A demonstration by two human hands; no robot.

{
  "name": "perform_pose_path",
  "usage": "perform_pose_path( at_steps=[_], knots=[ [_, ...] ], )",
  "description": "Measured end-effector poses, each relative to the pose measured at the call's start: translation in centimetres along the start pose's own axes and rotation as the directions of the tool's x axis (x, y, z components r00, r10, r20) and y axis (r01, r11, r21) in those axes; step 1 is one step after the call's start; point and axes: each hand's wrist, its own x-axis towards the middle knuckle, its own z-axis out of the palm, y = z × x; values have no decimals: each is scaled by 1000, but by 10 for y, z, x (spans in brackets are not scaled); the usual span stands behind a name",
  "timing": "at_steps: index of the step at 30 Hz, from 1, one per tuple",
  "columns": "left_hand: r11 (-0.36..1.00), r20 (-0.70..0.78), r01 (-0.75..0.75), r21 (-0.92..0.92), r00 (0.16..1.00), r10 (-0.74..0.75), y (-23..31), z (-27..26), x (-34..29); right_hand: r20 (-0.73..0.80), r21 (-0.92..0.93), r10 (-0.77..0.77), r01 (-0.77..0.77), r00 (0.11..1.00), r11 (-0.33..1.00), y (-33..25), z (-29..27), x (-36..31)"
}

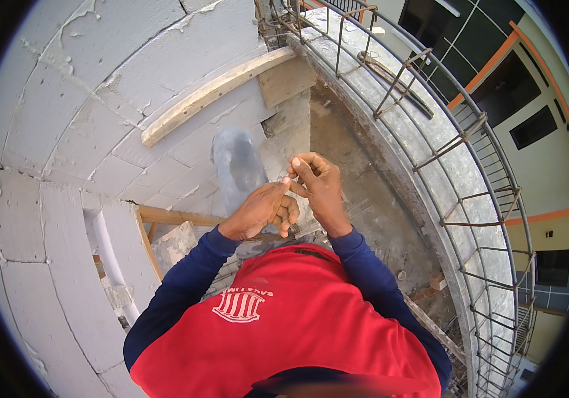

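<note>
In front of my red shirt, both hands are raised with their fingertips meeting. My left hand (263, 207) has its fingers curled and its thumb tip up against the fingers of the other hand. Thumb and forefinger are pinched together on my right hand (319, 189), its remaining fingers folded. Anything between the fingertips is too small to make out. Beyond the left hand, a knee in worn grey-blue trousers (238, 162) is raised beside the block wall (118, 86).
A wooden plank (218, 93) runs along the wall, with a squarish board (287, 81) by its far end. On the right curves a concrete beam (453, 166) with a cage of steel bars (463, 136). Rough ground (364, 166) lies below. Another building (536, 119) stands beyond.
</note>
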Motion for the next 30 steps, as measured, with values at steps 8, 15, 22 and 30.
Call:
perform_pose_path(
  at_steps=[8, 15, 22, 30],
  knots=[
    [999, -3, 35, 7, 999, -35, -1, 11, 10, 4, 79, 74, -74, 997, 994, -4, 4, -1],
    [961, 202, 124, -247, 977, -75, -12, 8, 15, 218, 77, 238, -260, 946, 962, -5, -14, 4],
    [954, 249, 293, -58, 930, -270, -41, -13, 7, 27, 641, 186, -159, 982, 751, 34, -49, 14],
    [751, 14, 188, 633, 967, -254, -71, -79, 21, -443, 702, 210, 192, 871, 685, 84, -113, -26]
  ],
)
